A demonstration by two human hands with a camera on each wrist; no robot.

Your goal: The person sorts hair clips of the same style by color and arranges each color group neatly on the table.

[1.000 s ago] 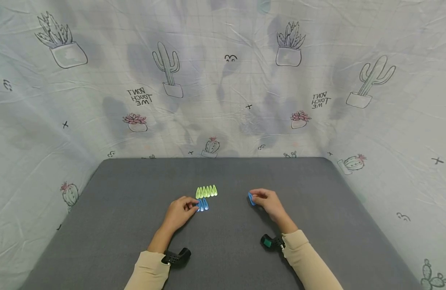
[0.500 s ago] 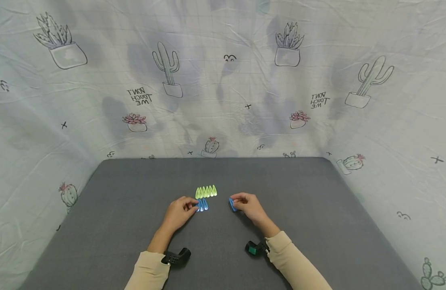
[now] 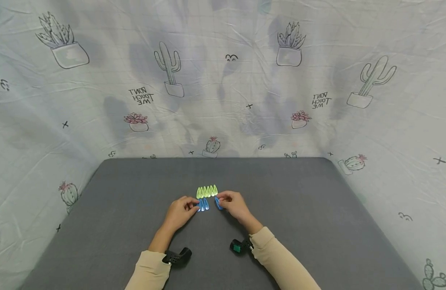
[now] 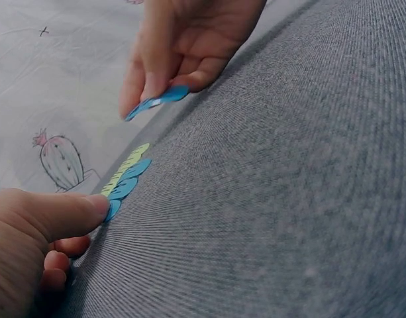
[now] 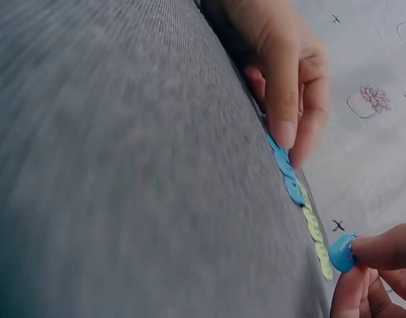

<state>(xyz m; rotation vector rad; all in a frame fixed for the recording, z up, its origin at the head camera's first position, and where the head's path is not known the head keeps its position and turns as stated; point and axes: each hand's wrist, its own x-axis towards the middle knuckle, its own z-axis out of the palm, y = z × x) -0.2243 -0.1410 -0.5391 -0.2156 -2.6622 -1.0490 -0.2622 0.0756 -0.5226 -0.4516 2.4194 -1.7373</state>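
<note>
Blue snap hair clips (image 3: 206, 204) lie side by side on the grey table, close below a row of several yellow-green snap hair clips (image 3: 207, 191). My left hand (image 3: 180, 211) pinches the leftmost blue clip (image 4: 112, 211) by its ends, between thumb and index finger, and partly hides it. Just right of the blue row, my right hand (image 3: 238, 206) holds another blue hair clip (image 5: 342, 253) between thumb and fingers. In the left wrist view that clip hangs above the table, apart from the rows.
The grey cloth-covered table (image 3: 299, 193) stretches around both hands. Behind and beside it hangs a white curtain (image 3: 208, 80) printed with cacti. A black wrist camera (image 3: 177, 257) sits on the left wrist, and another black camera (image 3: 240, 246) on the right.
My right hand has moved left with the blue hair clip, from well right of the rows to close beside them. My left hand stays at the leftmost blue clip.
</note>
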